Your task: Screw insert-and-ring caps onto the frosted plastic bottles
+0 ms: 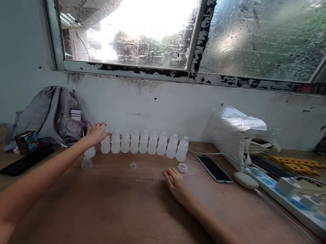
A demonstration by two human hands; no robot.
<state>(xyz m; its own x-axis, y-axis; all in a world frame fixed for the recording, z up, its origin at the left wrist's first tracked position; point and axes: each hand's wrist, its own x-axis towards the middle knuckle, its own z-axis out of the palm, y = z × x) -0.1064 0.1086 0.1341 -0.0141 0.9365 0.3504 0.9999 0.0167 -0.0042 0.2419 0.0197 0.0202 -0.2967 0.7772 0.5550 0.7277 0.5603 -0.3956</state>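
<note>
Several frosted white baby bottles with clear caps stand upright in a row along the back of the table. My left hand reaches to the left end of this row, its fingers curled round the top of a baby bottle. Below that wrist, another bottle is partly hidden. In front of it sits a clear cap. A clear nipple stands alone before the row. My right hand rests on the tabletop with loosely bent fingers, holding nothing. Just beyond it lies a white ring.
A grey backpack, a small box and a black phone-like slab are at left. To the right lie a phone, a round white charger, a power strip with cables and a white bag.
</note>
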